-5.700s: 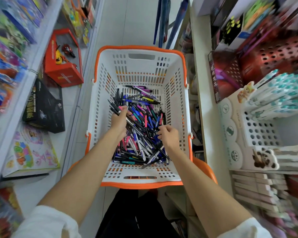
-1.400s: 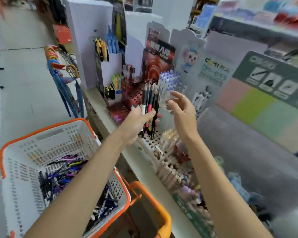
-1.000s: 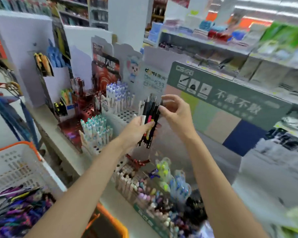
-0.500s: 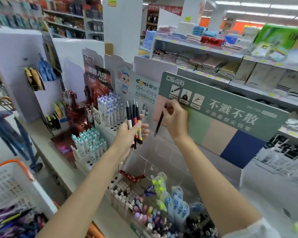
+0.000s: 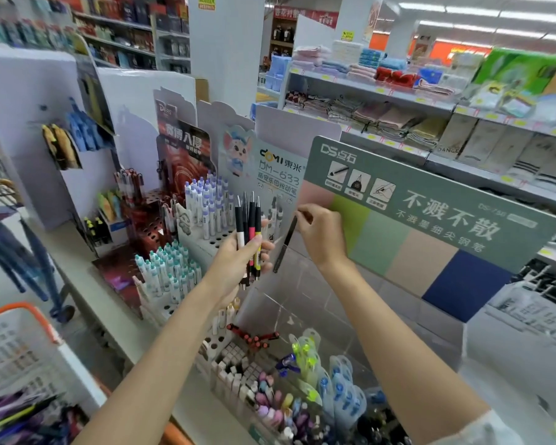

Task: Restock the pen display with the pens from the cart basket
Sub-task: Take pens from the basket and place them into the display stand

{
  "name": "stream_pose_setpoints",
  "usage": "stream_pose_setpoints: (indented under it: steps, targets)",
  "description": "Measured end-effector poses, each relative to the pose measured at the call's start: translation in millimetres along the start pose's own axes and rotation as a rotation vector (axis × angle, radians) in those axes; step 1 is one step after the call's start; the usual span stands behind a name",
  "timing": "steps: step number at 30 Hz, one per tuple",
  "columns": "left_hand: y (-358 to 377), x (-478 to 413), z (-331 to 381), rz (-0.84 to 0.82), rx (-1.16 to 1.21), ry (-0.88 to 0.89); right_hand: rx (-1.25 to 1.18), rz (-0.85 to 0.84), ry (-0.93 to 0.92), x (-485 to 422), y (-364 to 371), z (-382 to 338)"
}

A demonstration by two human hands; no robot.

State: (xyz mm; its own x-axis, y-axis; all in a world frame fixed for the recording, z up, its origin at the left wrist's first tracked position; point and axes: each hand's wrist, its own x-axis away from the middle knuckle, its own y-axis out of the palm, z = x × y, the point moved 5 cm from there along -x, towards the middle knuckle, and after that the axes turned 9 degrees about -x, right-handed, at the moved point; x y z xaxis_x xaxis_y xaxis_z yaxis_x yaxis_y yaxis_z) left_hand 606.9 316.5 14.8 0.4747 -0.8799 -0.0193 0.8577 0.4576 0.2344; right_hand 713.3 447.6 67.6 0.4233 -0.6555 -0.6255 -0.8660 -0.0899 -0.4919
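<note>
Black single pen (image 5: 285, 244) now hangs clear of the bunch of pens (image 5: 250, 220), pinched at its top by the right hand (image 5: 321, 236) above the display (image 5: 302, 303). The left hand (image 5: 236, 268) still grips the bunch upright; basket (image 5: 16, 308) sits near left.

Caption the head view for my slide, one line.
Left hand holds a bunch of pens upright while the right hand pinches one black pen at the green-signed pen display.

The basket (image 5: 29, 311) sits near left with pens (image 5: 23, 415) in it. Right of it, the bench (image 5: 109, 313) carries the pen displays (image 5: 170, 271); a shelf (image 5: 366, 90) of folded cloths (image 5: 382, 118) runs far behind.
</note>
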Motion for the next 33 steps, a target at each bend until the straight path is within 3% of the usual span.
stream_pose_setpoints:
  steps: [4,9,13,18,21,23,25,27,33]
  targets:
    - [0,3,0,-0.015,-0.027,-0.003,-0.014,-0.039,0.016,1,2,-2]
    - [4,5,0,-0.075,-0.097,-0.006,-0.151,0.091,0.028,5,-27,-9]
    - [22,3,0,-0.130,-0.107,-0.032,-0.448,-0.097,0.148,11,-33,-17]
    - [54,3,-4,-0.210,-0.103,-0.052,-0.517,-0.155,0.161,18,-44,-19]
    - [60,-2,-9,-0.179,-0.107,-0.041,-0.475,-0.027,0.121,21,-65,-15]
    - [53,-10,-12,-0.034,-0.154,0.008,-0.429,0.200,0.072,22,-92,-11]
    - [46,-13,-12,0.082,-0.163,0.035,-0.352,0.306,0.016,23,-108,-7]
    - [46,-14,-13,0.070,-0.080,0.029,-0.245,0.230,0.006,26,-103,-1]
    - [59,-11,-22,-0.093,0.046,-0.013,-0.075,-0.018,0.216,33,-60,29]
